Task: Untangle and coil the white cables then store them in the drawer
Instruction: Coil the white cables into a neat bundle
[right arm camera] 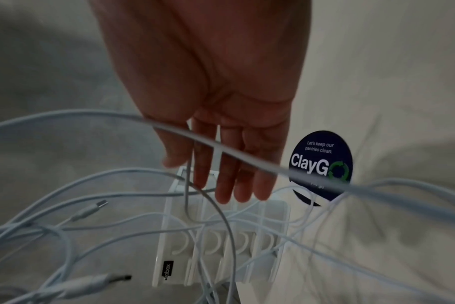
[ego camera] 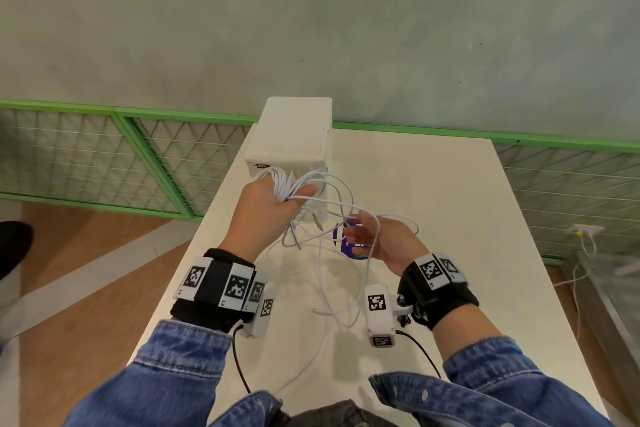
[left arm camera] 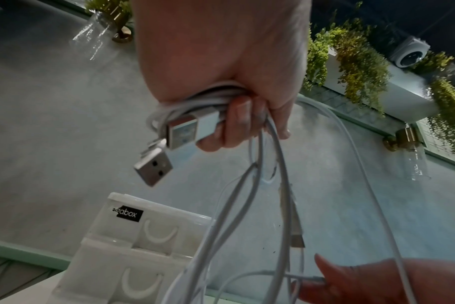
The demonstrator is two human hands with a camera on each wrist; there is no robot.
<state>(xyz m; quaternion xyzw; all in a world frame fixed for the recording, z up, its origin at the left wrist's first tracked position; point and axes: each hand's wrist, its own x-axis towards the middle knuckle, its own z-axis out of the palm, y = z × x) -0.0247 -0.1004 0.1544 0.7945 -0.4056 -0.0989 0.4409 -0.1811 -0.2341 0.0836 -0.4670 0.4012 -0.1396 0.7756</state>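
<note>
My left hand (ego camera: 287,194) is raised in front of the white drawer unit (ego camera: 291,128) and grips a bunched coil of white cables (ego camera: 284,184). In the left wrist view my curled fingers (left arm camera: 221,131) clamp that bundle, and two USB plugs (left arm camera: 182,131) stick out of it. Loose white strands (ego camera: 325,274) hang from the bundle to the table and trail toward me. My right hand (ego camera: 360,236) hovers lower right with straight fingers (right arm camera: 221,185), and one strand (right arm camera: 247,162) lies across them. All the stacked drawers (right arm camera: 166,236) look closed.
The cream table (ego camera: 433,218) carries a round dark ClayGo sticker (right arm camera: 320,156) beneath my right hand. A green mesh fence (ego camera: 104,156) runs behind and left of the table. Wood floor lies to the left, and a floor socket (ego camera: 585,229) with cords sits at the right.
</note>
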